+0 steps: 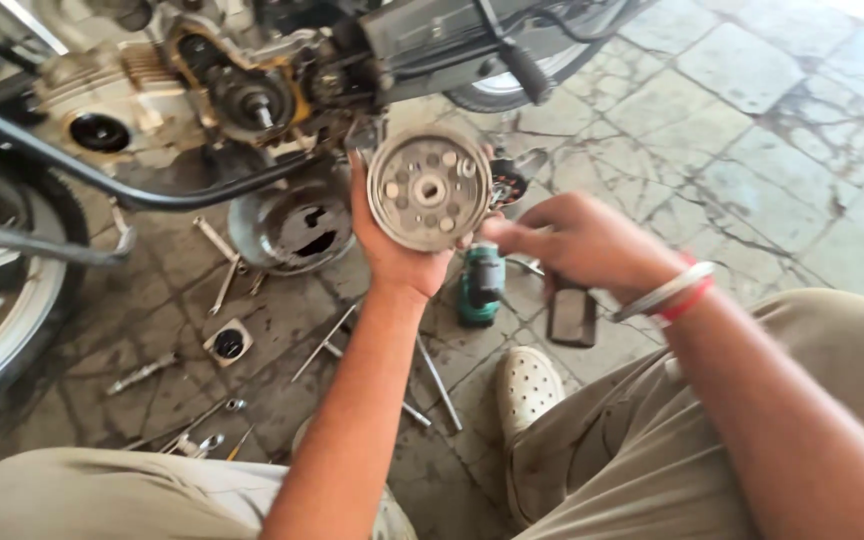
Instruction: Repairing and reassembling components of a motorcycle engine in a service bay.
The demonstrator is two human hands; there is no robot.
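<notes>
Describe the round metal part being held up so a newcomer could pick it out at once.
Start at the motorcycle engine with its side cover off, at the top of the view. Just below and right of it, the left hand holds up a round metal disc, its face toward the camera, while the right hand touches its edge. Unlike the dented metal bowl on the floor, it has a central hub ringed by small holes.

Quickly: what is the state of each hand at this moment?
Left hand: closed on the round metal rotor, holding it up.
Right hand: fingers curled at the rotor's right edge; whether it grips anything cannot be told.
</notes>
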